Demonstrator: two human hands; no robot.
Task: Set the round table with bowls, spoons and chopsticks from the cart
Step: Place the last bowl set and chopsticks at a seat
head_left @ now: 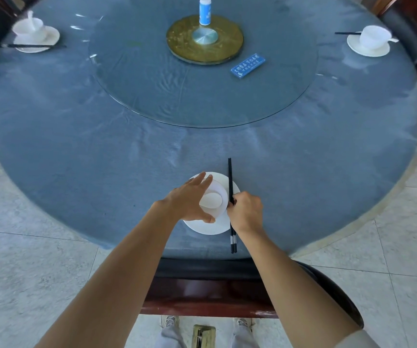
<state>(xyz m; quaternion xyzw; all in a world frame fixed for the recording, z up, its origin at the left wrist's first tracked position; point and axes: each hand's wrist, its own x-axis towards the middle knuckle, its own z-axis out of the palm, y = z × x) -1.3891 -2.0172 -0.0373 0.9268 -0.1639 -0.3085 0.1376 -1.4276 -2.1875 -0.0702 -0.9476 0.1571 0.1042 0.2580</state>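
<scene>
At the near edge of the round blue table (77, 151) lies a white plate (203, 228) with a white bowl (215, 200) on it. My left hand (187, 200) curls round the bowl's left side, fingers over the rim and thumb at its near side. A pair of black chopsticks (230, 172) lies along the plate's right edge, pointing away from me. My right hand (246, 212) pinches them near their middle. Whether a spoon is in the bowl I cannot tell.
Two place settings stand at the far left (35, 33) and far right (374, 40), each with bowl, plate and chopsticks. A glass turntable (152, 91) holds a brass disc (204, 41), a white-blue bottle (205, 11) and a blue card (248, 65). A dark chair (210, 290) stands before me.
</scene>
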